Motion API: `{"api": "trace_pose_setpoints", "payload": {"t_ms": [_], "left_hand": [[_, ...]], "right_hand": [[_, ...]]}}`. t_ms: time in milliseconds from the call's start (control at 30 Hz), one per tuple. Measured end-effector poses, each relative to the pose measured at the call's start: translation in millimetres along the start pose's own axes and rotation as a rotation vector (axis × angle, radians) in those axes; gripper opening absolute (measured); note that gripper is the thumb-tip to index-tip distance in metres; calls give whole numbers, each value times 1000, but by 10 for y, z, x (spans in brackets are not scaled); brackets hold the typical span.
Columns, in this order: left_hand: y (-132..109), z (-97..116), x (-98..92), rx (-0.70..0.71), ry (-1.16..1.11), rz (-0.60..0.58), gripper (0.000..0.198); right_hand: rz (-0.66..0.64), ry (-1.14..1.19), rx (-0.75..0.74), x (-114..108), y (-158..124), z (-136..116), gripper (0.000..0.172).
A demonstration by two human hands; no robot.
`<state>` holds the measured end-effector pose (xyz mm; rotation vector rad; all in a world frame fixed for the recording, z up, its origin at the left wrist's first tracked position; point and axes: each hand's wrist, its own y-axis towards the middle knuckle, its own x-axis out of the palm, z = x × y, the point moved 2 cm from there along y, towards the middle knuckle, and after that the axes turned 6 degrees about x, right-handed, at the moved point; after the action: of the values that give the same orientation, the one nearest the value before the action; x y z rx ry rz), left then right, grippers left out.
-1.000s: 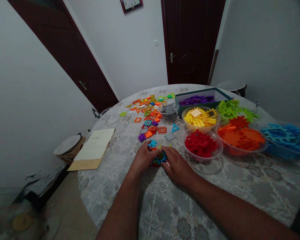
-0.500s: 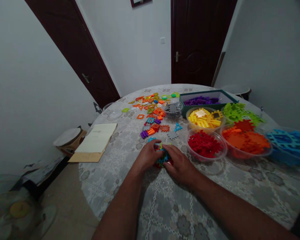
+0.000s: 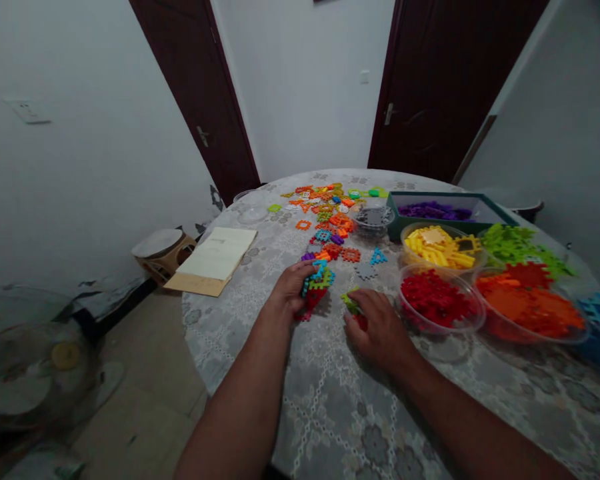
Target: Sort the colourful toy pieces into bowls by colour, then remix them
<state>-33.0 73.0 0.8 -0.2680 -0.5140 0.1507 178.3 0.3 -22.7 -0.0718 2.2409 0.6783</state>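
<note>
My left hand grips a cluster of joined interlocking plastic tiles, blue and lime green at the top and red below. To its right, my right hand is closed on a lime green tile piece; a bit of red shows under its fingers. A gap of tablecloth separates the two hands. Just beyond them lie loose tiles: an orange square, a blue triangle and a grey square.
Clear bowls of red, yellow, orange and grey pieces stand right and ahead. A green-edged box holds purple pieces. Mixed tiles spread at the back. An open notebook lies left, near the table's edge.
My hands have moved apart from around the tile cluster: the left keeps it, and the right has shifted right with a lime green piece. The camera view has turned slightly left.
</note>
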Motion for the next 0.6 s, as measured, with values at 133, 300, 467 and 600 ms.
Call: {"api": "trace_pose_setpoints", "payload": {"t_ms": [133,300,467,600], "left_hand": [[64,4,-22,-31,-142,33,27],[70,113,-30,-70,-306,79,9],[15,158,-15,-91,-412,95,9],[-8,127,28,-117,-456,83,13]], "right_hand": [[-86,-211,21,-78,-57,-80,33],[-174,-357,77,-116,-81,-85,17],[-182,-332,100,-81,-92,-20,18],[-155,-204,127,-71,-89,-29,19]]}}
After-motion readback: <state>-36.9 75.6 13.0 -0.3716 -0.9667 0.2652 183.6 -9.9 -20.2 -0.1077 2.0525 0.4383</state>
